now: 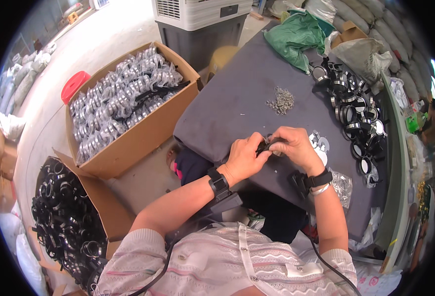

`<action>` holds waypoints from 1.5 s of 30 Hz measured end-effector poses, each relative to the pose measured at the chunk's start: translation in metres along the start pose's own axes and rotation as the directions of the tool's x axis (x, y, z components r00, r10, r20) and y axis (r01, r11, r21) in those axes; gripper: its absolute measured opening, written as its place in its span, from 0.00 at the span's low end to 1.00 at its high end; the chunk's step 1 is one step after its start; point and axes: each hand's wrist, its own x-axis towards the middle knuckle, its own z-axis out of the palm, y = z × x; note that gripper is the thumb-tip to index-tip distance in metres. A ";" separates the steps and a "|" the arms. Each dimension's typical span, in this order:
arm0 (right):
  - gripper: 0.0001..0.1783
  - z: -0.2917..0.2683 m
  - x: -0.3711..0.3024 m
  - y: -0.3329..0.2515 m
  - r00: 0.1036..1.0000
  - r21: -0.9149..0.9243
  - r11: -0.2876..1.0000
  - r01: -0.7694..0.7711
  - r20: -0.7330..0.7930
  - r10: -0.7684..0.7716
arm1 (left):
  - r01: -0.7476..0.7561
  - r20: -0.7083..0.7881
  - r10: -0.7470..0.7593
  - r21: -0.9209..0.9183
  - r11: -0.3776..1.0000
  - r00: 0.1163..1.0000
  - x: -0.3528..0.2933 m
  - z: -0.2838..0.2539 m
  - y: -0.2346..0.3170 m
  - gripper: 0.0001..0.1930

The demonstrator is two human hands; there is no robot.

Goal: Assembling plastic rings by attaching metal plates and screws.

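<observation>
Both my hands meet over the near part of the grey-covered table (212,113). Between the fingertips is a small black part (262,146), mostly hidden by the fingers. My left hand (246,157) pinches it from the left with thumb and forefinger. From the right, my right hand (296,146) grips the same part, fingers curled. Just past my right hand lie several flat white and silvery discs (320,148). A small heap of metal fasteners (280,101) sits farther back on the table.
Black-and-silver ring-shaped parts (351,106) are piled along the table's right side. A clear bag of small parts (342,187) lies by my right wrist. On the left stand a carton of bagged silver parts (123,106) and a box of black rings (69,217). A green bag (296,39) rests at the far edge.
</observation>
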 end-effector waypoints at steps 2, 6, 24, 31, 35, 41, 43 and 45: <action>0.08 -0.003 0.001 -0.001 0.986 0.169 0.973 -0.155 0.086 0.142 | -0.004 0.007 0.004 0.014 1.000 1.000 -0.001 0.000 0.002 0.15; 0.08 0.005 -0.011 -0.010 0.994 0.062 0.993 -0.102 -0.030 0.104 | 0.067 0.033 -0.068 0.029 0.997 0.997 -0.003 0.000 0.004 0.16; 0.10 0.017 -0.029 -0.006 0.984 -0.155 0.983 0.096 -0.133 -0.117 | 0.183 0.140 -0.157 -0.194 0.964 0.978 -0.001 -0.009 0.002 0.13; 0.11 0.016 -0.033 0.001 0.992 -0.044 0.999 -0.007 -0.125 0.002 | 0.591 0.418 -0.424 -0.484 0.645 0.804 0.008 -0.018 0.001 0.06; 0.11 0.016 -0.036 0.002 0.990 -0.108 0.993 0.052 -0.126 -0.065 | 0.696 0.500 -0.486 -0.466 0.546 0.717 0.018 -0.021 0.006 0.02; 0.11 0.020 -0.039 -0.005 0.989 -0.112 0.992 0.061 -0.126 -0.075 | 0.767 0.559 -0.525 -0.468 0.440 0.642 0.027 -0.027 0.012 0.02; 0.11 0.024 -0.040 -0.008 0.983 -0.103 0.990 0.099 -0.142 -0.113 | 0.769 0.557 -0.531 -0.467 0.437 0.639 0.028 -0.027 0.009 0.02; 0.11 0.026 -0.040 -0.009 0.982 -0.094 0.990 0.108 -0.145 -0.121 | 0.775 0.563 -0.533 -0.461 0.432 0.632 0.028 -0.027 0.010 0.02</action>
